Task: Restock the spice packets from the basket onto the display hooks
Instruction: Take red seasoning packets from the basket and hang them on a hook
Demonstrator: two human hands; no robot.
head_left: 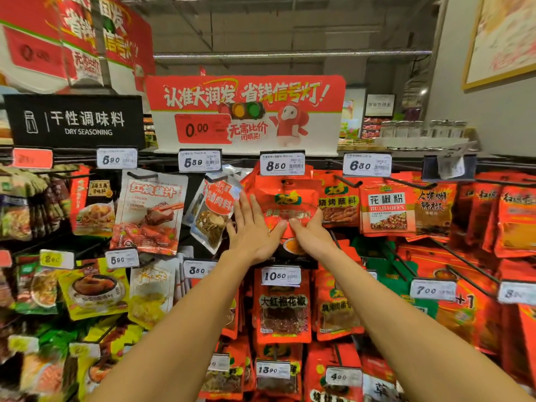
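red spice packet (290,207) hangs under the 8.50 price tag (282,163), both hands at its lower edge. left hand (252,230) flat, fingers straight, thumb on pkt. right hand (311,232) pinches its bottom corner. white pkt (216,210) just left of grip, orange pkts (339,203) right.

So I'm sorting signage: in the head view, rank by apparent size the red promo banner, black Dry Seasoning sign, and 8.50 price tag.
1. Red promo banner
2. Black Dry Seasoning sign
3. 8.50 price tag
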